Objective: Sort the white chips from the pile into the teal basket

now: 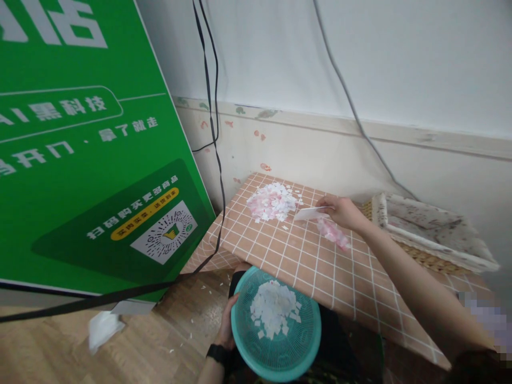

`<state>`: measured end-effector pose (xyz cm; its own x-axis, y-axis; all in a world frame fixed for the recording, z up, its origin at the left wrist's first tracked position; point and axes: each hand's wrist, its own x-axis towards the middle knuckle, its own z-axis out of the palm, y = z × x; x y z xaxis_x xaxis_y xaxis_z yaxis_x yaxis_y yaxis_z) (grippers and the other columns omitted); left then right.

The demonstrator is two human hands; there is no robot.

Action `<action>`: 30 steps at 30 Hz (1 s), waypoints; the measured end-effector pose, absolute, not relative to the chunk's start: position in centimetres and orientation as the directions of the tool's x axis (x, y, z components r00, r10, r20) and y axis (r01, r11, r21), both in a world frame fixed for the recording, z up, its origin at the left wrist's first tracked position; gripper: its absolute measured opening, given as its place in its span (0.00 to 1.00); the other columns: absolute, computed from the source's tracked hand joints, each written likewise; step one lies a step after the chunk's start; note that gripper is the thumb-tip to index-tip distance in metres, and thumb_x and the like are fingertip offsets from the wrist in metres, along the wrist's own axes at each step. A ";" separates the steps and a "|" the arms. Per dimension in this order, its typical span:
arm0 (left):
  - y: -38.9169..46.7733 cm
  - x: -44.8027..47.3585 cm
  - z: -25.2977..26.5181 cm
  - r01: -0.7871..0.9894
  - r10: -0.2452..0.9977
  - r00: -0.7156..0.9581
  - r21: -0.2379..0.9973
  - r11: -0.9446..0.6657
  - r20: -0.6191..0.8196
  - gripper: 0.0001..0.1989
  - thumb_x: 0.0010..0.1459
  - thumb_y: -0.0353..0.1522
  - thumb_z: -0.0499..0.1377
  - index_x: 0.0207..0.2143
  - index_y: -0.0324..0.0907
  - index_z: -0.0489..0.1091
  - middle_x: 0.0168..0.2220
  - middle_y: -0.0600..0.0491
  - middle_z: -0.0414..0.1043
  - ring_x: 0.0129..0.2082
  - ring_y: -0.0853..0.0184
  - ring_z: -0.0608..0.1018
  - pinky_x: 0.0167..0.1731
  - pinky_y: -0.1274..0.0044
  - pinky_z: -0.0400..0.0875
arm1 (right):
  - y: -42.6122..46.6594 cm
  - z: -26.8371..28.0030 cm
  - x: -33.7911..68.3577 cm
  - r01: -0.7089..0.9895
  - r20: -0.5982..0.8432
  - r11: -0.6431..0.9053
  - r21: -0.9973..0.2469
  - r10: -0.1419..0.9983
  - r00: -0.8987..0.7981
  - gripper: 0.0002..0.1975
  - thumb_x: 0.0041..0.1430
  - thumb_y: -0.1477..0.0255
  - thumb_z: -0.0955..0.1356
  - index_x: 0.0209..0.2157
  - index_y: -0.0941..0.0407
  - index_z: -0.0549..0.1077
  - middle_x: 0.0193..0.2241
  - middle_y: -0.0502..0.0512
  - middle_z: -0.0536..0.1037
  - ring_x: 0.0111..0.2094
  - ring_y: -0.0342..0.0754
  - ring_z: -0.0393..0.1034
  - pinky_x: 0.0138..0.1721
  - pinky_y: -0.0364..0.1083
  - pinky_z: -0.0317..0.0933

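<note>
My left hand (229, 320) is closed on the rim of a round teal plastic basket (317, 325) below the table's front edge. Many small white paper pieces (274, 306) lie in the basket. Over the table, my right hand (340, 210) pinches a flat white card (308, 214). Left of the card is a heap of white and pink paper pieces (274, 200). Just beneath the right hand, a pink and white plastic-looking packet or strip (333, 233) lies on the cloth; its kind is unclear.
The table (280, 256) has a brown checked cloth. A lined wicker basket (436, 229) stands at its right rear. A green printed cabinet (80, 133) fills the left, with black cables (216, 133) hanging before it. A white plastic bag (104, 328) and paper scraps lie on the floor.
</note>
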<state>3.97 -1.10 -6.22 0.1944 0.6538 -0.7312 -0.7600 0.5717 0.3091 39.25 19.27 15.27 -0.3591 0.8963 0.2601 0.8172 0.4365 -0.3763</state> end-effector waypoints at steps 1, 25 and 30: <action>-1.1 4.0 -6.2 -0.760 0.660 0.192 0.316 0.568 -0.726 0.24 0.43 0.39 0.63 0.43 0.37 0.72 0.34 0.45 0.78 0.36 0.51 0.78 0.41 0.62 0.68 | 19.8 14.8 39.1 0.814 0.261 0.430 -0.389 0.899 -0.351 0.07 0.53 0.75 0.64 0.32 0.54 0.73 0.31 0.53 0.78 0.32 0.49 0.71 0.35 0.46 0.62; -0.8 4.0 -5.9 -0.750 0.664 0.193 0.328 0.574 -0.722 0.21 0.44 0.38 0.63 0.41 0.37 0.73 0.32 0.46 0.78 0.36 0.52 0.77 0.40 0.63 0.68 | 20.2 14.4 37.2 0.774 0.255 0.480 -0.413 0.877 -0.407 0.06 0.54 0.74 0.65 0.32 0.53 0.74 0.30 0.51 0.78 0.31 0.46 0.72 0.33 0.45 0.61; -0.9 3.9 -6.1 -0.749 0.669 0.209 0.323 0.579 -0.714 0.21 0.45 0.39 0.63 0.42 0.38 0.73 0.33 0.45 0.78 0.37 0.52 0.77 0.40 0.63 0.67 | 20.0 14.4 36.7 0.751 0.281 0.468 -0.466 0.883 -0.376 0.07 0.53 0.75 0.65 0.33 0.54 0.74 0.31 0.52 0.78 0.33 0.46 0.72 0.35 0.45 0.62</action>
<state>3.91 -0.87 -6.09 0.2089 0.6688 -0.7135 -0.7487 0.5787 0.3233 36.74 19.96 14.37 -0.3755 0.8831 0.2813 0.7507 0.4678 -0.4665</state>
